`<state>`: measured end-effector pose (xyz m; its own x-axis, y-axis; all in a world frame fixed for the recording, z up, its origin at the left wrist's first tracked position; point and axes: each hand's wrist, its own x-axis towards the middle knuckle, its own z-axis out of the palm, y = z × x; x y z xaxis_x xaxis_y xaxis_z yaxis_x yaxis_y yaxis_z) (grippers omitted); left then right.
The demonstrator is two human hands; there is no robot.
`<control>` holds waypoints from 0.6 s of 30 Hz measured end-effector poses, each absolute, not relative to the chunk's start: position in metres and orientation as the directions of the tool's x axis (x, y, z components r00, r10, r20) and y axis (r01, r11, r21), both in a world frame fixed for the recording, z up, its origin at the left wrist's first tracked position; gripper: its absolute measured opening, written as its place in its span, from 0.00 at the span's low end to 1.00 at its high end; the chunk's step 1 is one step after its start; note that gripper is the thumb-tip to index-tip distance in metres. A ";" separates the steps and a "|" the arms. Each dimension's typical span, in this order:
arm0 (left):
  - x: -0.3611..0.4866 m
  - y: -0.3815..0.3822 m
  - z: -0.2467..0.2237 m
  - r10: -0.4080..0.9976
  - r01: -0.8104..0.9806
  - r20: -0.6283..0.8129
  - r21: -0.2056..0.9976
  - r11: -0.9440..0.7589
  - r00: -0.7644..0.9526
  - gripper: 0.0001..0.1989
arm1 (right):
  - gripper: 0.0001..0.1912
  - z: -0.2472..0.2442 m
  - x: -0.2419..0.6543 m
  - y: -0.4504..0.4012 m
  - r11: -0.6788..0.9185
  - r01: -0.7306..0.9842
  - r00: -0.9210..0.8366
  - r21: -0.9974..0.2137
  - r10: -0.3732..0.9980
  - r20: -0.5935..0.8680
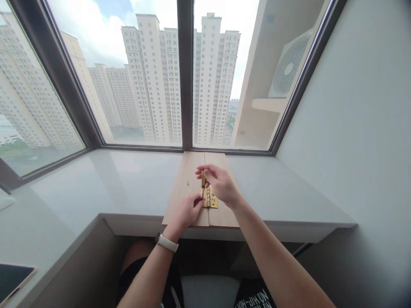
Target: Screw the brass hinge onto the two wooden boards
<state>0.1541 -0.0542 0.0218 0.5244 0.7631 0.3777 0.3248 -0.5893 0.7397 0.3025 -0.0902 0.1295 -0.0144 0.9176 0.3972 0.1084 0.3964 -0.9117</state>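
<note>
My right hand (220, 182) is closed round the yellow and black handle of a screwdriver (203, 179), held upright with its shaft pointing down. Below it, a brass-coloured hinge (213, 201) lies opened flat across the seam of two light wooden boards, the left board (178, 207) and the right board (226, 219). My left hand (188, 209) has its fingertips pinched at the hinge's left leaf, by the screwdriver's tip. What those fingers hold, if anything, is hidden. A small screw (188, 183) is on the left board.
The boards rest on a white windowsill counter (138, 184), overhanging its front edge. Dark window frames (185, 77) rise behind, and a white wall (359, 111) stands at the right. A dark-screened device (14, 280) is at the lower left.
</note>
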 end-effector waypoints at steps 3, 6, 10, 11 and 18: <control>0.154 -0.054 0.022 0.769 0.325 0.369 0.747 -0.579 0.522 0.09 | 0.16 0.126 0.303 -0.088 0.410 0.160 0.061 -0.898 0.904 0.424; 0.154 -0.054 0.021 0.774 0.320 0.358 0.759 -0.567 0.522 0.09 | 0.17 0.123 0.304 -0.087 0.420 0.213 0.119 -0.882 0.885 0.450; 0.154 -0.054 0.021 0.772 0.330 0.366 0.748 -0.576 0.519 0.10 | 0.19 0.123 0.303 -0.090 0.428 0.166 0.073 -0.888 0.893 0.444; 0.154 -0.054 0.021 0.771 0.333 0.369 0.744 -0.580 0.519 0.10 | 0.19 0.124 0.303 -0.091 0.428 0.144 0.042 -0.892 0.898 0.438; 0.155 -0.053 0.020 0.761 0.326 0.379 0.737 -0.592 0.526 0.10 | 0.17 0.128 0.304 -0.092 0.389 0.066 -0.029 -0.919 0.921 0.388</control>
<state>0.1548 -0.0531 0.0200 0.5265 0.7611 0.3788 0.3261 -0.5922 0.7368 0.3040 -0.0916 0.1277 -0.0286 0.9212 0.3880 0.0658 0.3890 -0.9189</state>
